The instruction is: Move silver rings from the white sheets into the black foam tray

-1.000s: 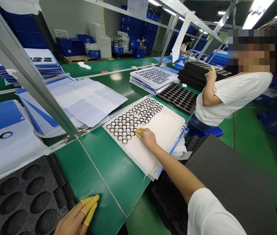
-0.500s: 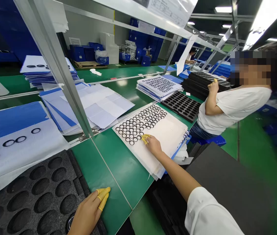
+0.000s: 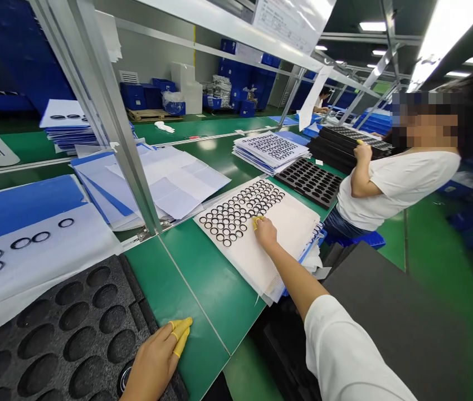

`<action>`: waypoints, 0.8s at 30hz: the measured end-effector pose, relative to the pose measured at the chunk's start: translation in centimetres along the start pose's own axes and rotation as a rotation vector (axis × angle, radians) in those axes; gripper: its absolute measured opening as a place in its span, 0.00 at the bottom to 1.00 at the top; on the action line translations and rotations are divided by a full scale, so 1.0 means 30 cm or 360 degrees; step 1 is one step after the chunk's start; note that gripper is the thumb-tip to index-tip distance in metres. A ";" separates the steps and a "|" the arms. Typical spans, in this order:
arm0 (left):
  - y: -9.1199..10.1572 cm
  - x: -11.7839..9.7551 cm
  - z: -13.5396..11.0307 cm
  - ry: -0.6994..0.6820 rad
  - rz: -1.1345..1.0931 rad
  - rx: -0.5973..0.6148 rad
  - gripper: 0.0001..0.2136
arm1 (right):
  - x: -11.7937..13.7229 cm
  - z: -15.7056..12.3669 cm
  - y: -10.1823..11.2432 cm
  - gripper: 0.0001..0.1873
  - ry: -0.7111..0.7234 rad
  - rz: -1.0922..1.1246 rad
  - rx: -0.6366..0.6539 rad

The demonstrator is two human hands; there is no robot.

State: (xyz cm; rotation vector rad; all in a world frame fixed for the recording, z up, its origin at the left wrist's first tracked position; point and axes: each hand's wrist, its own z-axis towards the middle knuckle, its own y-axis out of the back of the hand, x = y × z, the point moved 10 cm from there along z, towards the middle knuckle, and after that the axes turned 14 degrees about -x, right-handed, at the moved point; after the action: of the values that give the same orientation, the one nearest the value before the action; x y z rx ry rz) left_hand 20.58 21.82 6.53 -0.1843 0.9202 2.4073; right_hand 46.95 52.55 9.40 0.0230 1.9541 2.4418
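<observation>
- Right hand (image 3: 266, 231): yellow-tipped fingers curled at the edge of the ring rows; cannot tell whether they grip one.
- Black rings (image 3: 236, 214): thin, round, open-centred, in close rows on a white sheet (image 3: 290, 220), left of and beyond these fingers.
- Left hand (image 3: 156, 356): yellow-tipped fingers together over the green worktop (image 3: 203, 267).
- Black foam tray (image 3: 58, 342): left of those fingers, with round recesses.

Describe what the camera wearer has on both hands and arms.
The left hand and right hand wear yellow finger cots on several fingers, not full gloves. A plain white short sleeve is on the right arm; no left sleeve shows.
</observation>
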 end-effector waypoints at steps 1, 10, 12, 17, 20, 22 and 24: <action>0.000 0.002 -0.002 -0.0012 -0.0005 0.0002 0.20 | -0.010 0.012 -0.002 0.17 -0.0014 -0.0025 0.0002; -0.055 0.042 -0.107 -0.0167 -0.0079 0.0158 0.17 | -0.025 0.044 -0.027 0.16 0.0072 -0.0179 0.0117; -0.066 0.053 -0.132 -0.0174 -0.0073 0.0191 0.16 | -0.024 0.042 -0.034 0.16 0.0096 -0.0192 0.0130; -0.086 0.056 -0.169 -0.0255 -0.0018 0.0261 0.17 | -0.030 0.035 -0.045 0.17 0.0121 -0.0185 0.0135; -0.085 0.064 -0.170 -0.0255 -0.0053 0.0250 0.15 | -0.044 0.044 -0.040 0.17 0.0088 -0.0190 0.0099; -0.088 0.069 -0.173 -0.0278 -0.0066 0.0269 0.13 | -0.051 0.061 -0.034 0.17 0.0066 -0.0200 0.0059; -0.095 0.072 -0.184 -0.0332 -0.0039 0.0298 0.14 | -0.051 0.085 -0.028 0.16 0.0065 -0.0208 0.0019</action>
State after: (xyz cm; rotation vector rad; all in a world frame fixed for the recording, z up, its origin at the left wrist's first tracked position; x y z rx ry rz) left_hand 19.94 20.95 0.05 0.1225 1.0303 2.2509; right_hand 48.52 55.18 9.13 -0.1505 1.9198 2.3664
